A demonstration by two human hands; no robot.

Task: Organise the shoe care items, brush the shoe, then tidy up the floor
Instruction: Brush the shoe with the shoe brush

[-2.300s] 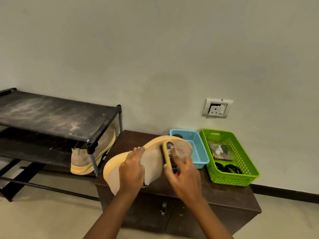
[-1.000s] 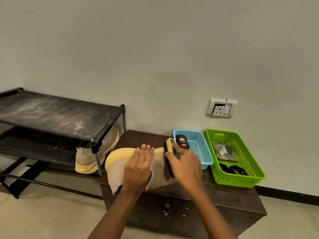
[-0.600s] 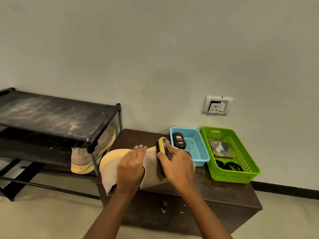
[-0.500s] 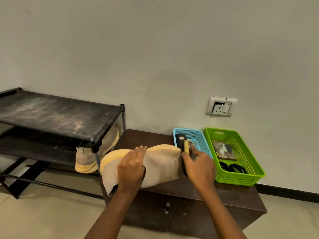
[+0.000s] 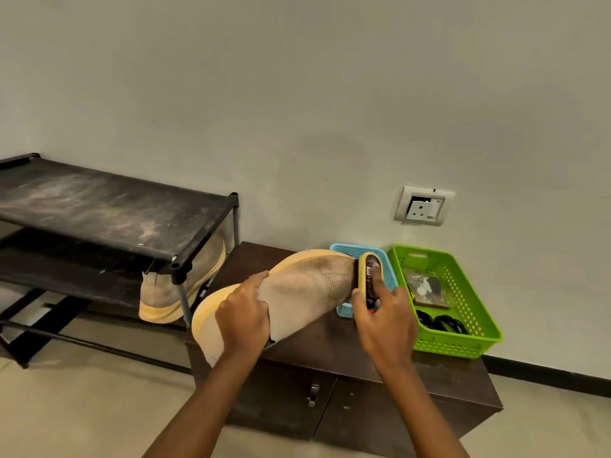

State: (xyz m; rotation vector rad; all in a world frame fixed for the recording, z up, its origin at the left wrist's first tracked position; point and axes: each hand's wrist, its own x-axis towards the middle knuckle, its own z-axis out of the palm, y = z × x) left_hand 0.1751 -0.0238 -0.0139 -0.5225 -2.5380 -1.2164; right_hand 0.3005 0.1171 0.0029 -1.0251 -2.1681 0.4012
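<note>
A beige knit shoe (image 5: 304,289) with a yellow sole is tilted above the dark brown cabinet (image 5: 330,358), toe raised toward the baskets. My left hand (image 5: 244,315) grips it at the heel end. My right hand (image 5: 383,322) holds a yellow-edged shoe brush (image 5: 369,276) with a black label, pressed against the shoe's toe. Behind the brush, partly hidden, sits a blue basket (image 5: 347,310).
A green basket (image 5: 463,338) with black laces and a packet stands at the cabinet's right end. A black shoe rack (image 5: 109,213) stands to the left, with a second beige shoe (image 5: 172,292) on its lower shelf. A wall socket (image 5: 423,206) is above the baskets.
The shoe's toe has lifted from lying flat to a tilt. My right hand has kept the brush at the toe end after strokes back and forth along the upper.
</note>
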